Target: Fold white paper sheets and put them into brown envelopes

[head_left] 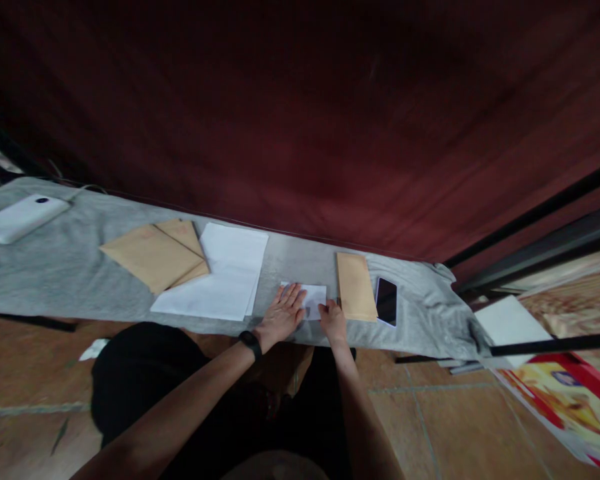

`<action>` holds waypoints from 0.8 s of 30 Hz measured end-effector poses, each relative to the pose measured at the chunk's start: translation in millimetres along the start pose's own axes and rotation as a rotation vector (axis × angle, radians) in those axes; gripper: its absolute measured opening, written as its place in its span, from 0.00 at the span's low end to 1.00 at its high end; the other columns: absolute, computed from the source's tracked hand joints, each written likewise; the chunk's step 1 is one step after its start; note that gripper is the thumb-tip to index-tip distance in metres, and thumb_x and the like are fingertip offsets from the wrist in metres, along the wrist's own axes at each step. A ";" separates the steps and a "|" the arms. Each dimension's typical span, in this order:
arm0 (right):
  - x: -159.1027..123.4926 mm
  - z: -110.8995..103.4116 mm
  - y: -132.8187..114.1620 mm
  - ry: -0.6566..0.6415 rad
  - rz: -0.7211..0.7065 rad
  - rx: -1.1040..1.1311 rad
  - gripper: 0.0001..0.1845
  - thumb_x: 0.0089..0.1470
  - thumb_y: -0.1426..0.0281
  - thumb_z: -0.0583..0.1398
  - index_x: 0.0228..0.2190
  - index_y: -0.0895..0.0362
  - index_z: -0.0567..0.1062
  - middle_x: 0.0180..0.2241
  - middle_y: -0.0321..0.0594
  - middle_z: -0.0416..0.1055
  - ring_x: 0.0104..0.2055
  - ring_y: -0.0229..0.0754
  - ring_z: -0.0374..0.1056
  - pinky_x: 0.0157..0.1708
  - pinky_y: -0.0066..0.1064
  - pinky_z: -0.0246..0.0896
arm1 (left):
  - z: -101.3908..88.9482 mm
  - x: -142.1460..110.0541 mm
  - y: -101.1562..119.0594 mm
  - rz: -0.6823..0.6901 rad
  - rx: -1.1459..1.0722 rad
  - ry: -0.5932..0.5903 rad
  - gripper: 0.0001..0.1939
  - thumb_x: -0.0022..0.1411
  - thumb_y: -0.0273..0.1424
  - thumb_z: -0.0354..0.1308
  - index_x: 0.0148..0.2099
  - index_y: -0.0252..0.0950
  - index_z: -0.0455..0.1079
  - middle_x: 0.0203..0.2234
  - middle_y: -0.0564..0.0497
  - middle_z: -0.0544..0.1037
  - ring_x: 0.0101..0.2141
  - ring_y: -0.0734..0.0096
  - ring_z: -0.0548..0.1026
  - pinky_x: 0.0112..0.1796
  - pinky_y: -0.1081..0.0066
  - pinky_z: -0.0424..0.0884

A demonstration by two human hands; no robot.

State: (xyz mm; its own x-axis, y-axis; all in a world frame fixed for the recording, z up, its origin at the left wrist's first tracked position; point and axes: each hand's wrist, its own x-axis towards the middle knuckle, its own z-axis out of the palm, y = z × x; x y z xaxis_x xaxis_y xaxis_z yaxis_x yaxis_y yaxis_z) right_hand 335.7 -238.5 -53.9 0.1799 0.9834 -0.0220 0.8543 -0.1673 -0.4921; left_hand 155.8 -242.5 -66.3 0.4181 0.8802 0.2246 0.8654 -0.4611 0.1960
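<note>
A small white sheet of paper (315, 299), seemingly folded, lies near the front edge of the cloth-covered bench. My left hand (284, 310) rests flat on its left part, fingers stretched out and a dark band on the wrist. At the paper's lower right edge my right hand (333, 321) is closed, its curled fingers gripping the edge; the fingertips are partly hidden. Just right of that hand lies a brown envelope (356, 287). Larger white sheets (225, 273) lie to the left of my left hand, partly under several brown envelopes (153, 257).
A dark phone (387, 302) lies beside the right envelope. On the far left is a white device (23, 219) with a cable. Grey cloth (80, 280) covers the narrow bench, a dark red curtain (300, 133) hangs behind it, and a colourful box (570, 407) stands at the lower right.
</note>
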 end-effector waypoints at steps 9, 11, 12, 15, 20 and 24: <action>3.8 -0.2 3.8 -0.070 0.077 0.170 0.09 0.61 0.68 0.55 0.34 0.56 0.76 0.26 0.39 0.77 0.30 0.43 0.75 0.28 0.27 0.64 | 5.1 1.3 -6.1 -0.057 -0.011 0.034 0.30 0.72 0.38 0.41 0.71 0.31 0.54 0.69 0.40 0.58 0.69 0.58 0.53 0.67 0.53 0.48; 4.6 0.1 4.7 -0.091 0.097 0.226 0.09 0.60 0.68 0.56 0.32 0.56 0.76 0.22 0.36 0.75 0.25 0.41 0.73 0.25 0.26 0.62 | 3.2 -2.7 -10.4 -0.090 0.000 0.024 0.31 0.72 0.38 0.41 0.70 0.28 0.54 0.69 0.38 0.57 0.69 0.56 0.53 0.67 0.54 0.50; 4.6 0.3 5.0 -0.099 0.106 0.256 0.09 0.60 0.68 0.57 0.31 0.56 0.75 0.21 0.35 0.73 0.22 0.40 0.71 0.23 0.26 0.61 | 2.0 -5.0 -12.0 -0.105 0.003 0.022 0.31 0.72 0.38 0.42 0.70 0.26 0.55 0.69 0.37 0.57 0.69 0.56 0.52 0.67 0.55 0.50; 3.4 0.2 5.5 -0.106 0.123 0.360 0.09 0.59 0.67 0.56 0.29 0.55 0.74 0.18 0.32 0.69 0.17 0.38 0.66 0.18 0.26 0.58 | -1.7 -12.2 -14.7 -0.135 -0.011 0.042 0.32 0.71 0.38 0.42 0.70 0.25 0.54 0.68 0.36 0.58 0.70 0.56 0.52 0.67 0.54 0.51; 0.4 -2.6 7.1 -0.049 0.090 0.563 0.08 0.56 0.64 0.56 0.29 0.54 0.70 0.23 0.32 0.69 0.21 0.38 0.67 0.17 0.25 0.61 | -9.9 -16.1 -18.8 -0.176 -0.187 0.107 0.32 0.71 0.38 0.44 0.71 0.27 0.52 0.68 0.35 0.58 0.68 0.53 0.56 0.66 0.52 0.55; 1.3 -5.3 7.0 0.022 0.006 0.706 0.11 0.54 0.59 0.57 0.30 0.53 0.70 0.27 0.34 0.70 0.29 0.39 0.69 0.24 0.26 0.68 | -19.1 -2.0 -26.8 -0.279 -0.472 0.294 0.38 0.68 0.36 0.50 0.74 0.29 0.42 0.69 0.34 0.57 0.67 0.54 0.59 0.62 0.54 0.62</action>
State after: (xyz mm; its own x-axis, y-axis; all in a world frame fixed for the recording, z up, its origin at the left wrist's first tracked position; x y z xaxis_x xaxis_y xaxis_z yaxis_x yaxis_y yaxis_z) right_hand 344.5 -238.8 -52.7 0.1996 0.9798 -0.0131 0.3336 -0.0806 -0.9393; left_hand 126.5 -234.1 -53.8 0.0425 0.9379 0.3442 0.6878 -0.2773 0.6708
